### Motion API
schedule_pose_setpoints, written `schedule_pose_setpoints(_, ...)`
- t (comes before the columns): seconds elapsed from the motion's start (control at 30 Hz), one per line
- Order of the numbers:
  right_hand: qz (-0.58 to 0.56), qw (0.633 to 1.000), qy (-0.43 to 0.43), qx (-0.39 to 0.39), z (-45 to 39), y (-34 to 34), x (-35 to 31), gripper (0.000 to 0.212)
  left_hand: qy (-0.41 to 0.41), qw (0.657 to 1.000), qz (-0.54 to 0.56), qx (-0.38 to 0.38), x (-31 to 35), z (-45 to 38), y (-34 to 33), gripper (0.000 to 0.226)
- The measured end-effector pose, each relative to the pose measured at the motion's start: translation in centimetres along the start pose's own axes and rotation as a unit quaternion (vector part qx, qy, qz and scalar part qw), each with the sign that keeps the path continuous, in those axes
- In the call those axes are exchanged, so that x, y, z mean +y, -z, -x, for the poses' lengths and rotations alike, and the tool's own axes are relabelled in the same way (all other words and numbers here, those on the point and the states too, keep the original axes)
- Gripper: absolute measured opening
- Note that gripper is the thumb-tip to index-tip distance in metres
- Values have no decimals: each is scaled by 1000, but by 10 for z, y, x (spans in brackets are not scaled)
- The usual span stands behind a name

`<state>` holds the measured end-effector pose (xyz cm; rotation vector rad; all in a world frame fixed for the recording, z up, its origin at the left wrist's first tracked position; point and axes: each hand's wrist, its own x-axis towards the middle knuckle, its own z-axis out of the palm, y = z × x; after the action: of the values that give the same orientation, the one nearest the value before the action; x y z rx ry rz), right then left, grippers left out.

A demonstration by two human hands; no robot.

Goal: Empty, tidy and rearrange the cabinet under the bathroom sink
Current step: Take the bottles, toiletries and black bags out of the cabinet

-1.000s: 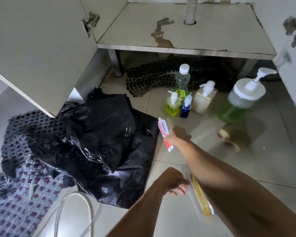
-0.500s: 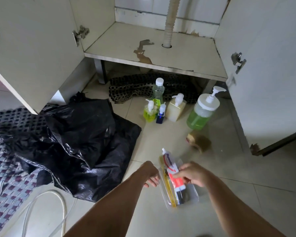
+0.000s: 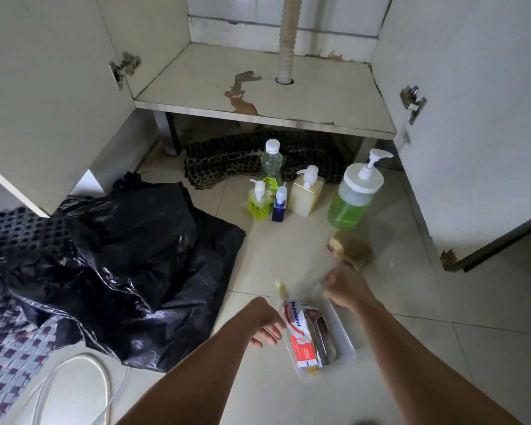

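Observation:
The cabinet shelf (image 3: pixel 319 96) is bare apart from a brown stain and the white drain hose (image 3: pixel 287 41). On the floor tiles near me lies a clear plastic tray (image 3: pixel 344 335) with a red-and-white toothpaste tube (image 3: pixel 299 332) and some dark items in it. My left hand (image 3: pixel 267 323) grips the tray's left edge. My right hand (image 3: pixel 347 286) is blurred above the tray's far corner, holding nothing, just short of a yellow sponge (image 3: pixel 351 248). Several soap bottles stand before the cabinet, the largest a green pump bottle (image 3: pixel 351 200).
Both cabinet doors stand open, the left door (image 3: pixel 43 87) and the right door (image 3: pixel 472 118). A crumpled black rubbish bag (image 3: pixel 129 265) covers the floor on the left, beside a checked cloth (image 3: pixel 6 348) and a white hose (image 3: pixel 74 391). A dark mesh mat (image 3: pixel 227 157) lies under the cabinet.
My right hand brought the toothpaste from beside the bottles into the clear tray, let it go and lifted away towards the sponge. My view has pulled back from the cabinet.

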<state>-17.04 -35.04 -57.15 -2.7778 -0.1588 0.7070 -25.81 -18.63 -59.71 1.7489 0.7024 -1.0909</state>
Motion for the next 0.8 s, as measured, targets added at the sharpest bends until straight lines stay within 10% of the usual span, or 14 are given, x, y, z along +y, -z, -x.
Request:
schedule_pose_setpoints(0.07, 0, 1000, -20, 15, -10, 5, 9, 23, -4, 1000, 10, -5, -2, 0, -4, 22)
schedule_pose_setpoints(0.27, 41, 921, -170, -347, -49, -19, 11, 24, -1, 999, 1, -44, 4, -19, 5, 10)
schedule_pose_setpoints(0.57, 81, 952, -34, -292, -103, 46, -58, 11, 2, 997, 61, -46, 39, -13, 87, 15)
schedule_pose_setpoints(0.8, 66, 978, 55, -191, -24, 188, -143, 22, 21, 991, 124, -52, 99, 142, 146, 15)
